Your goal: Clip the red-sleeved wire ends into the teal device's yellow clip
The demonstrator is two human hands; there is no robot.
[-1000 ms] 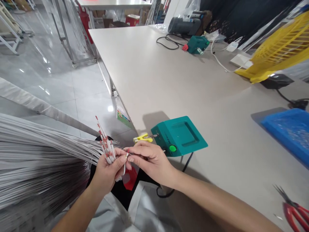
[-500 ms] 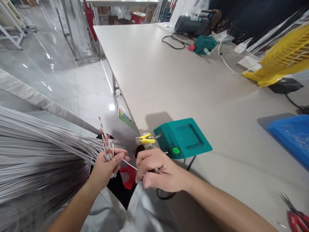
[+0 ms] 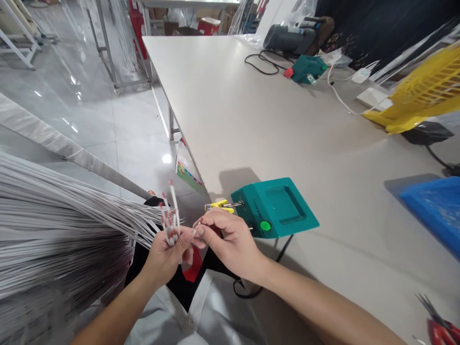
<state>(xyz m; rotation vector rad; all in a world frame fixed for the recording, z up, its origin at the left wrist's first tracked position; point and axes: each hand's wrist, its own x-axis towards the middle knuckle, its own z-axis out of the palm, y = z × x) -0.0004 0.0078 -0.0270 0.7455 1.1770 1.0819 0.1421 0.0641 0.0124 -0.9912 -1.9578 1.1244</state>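
Note:
My left hand [image 3: 163,258] is closed around a small bunch of white wires [image 3: 174,201] whose reddish-brown ends stick up above the fist. My right hand [image 3: 235,239] meets its fingertips, pinching the end of a white wire with a bit of red showing between thumb and fingers. Just beyond the right hand, a yellow clip [image 3: 225,206] is attached to a metal rod on a green device [image 3: 287,203] with a round green button. The right fingers partly cover the clip.
A thick bundle of long white wires [image 3: 72,211] lies at left beside a wrapped rail [image 3: 72,148]. On the table [image 3: 230,105] are a blue tray [image 3: 434,206], red-handled scissors [image 3: 440,326], a yellow fan [image 3: 424,86] and a second green device [image 3: 307,69].
My right hand has moved up and left to my left fingertips. The wire stretched between the hands no longer shows. My left hand has shifted slightly right with the bunch.

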